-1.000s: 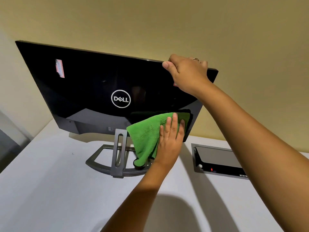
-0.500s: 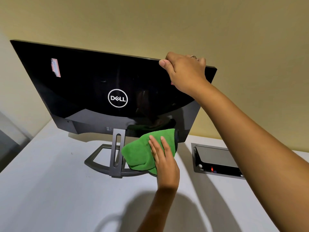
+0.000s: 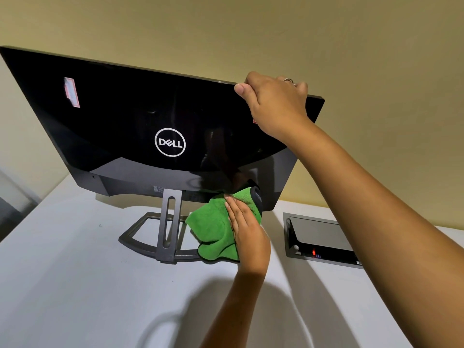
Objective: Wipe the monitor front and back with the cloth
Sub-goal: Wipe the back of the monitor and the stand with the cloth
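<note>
A black Dell monitor stands on a grey stand with its glossy back facing me. My right hand grips its top edge near the right corner, fingers curled over to the far side. My left hand presses a green cloth with straight fingers against the lower right part of the back, at the bottom edge. Part of the cloth hangs down to the stand's base. My left thumb is hidden.
The monitor stands on a white desk close to a yellow wall. A recessed cable box with its lid up and a red light sits in the desk, right of the monitor. A pale sticker marks the upper left of the back.
My left hand slid the cloth down the monitor's back from mid-height to the bottom edge and turned more edge-on. My right hand kept its grip on the top edge.
</note>
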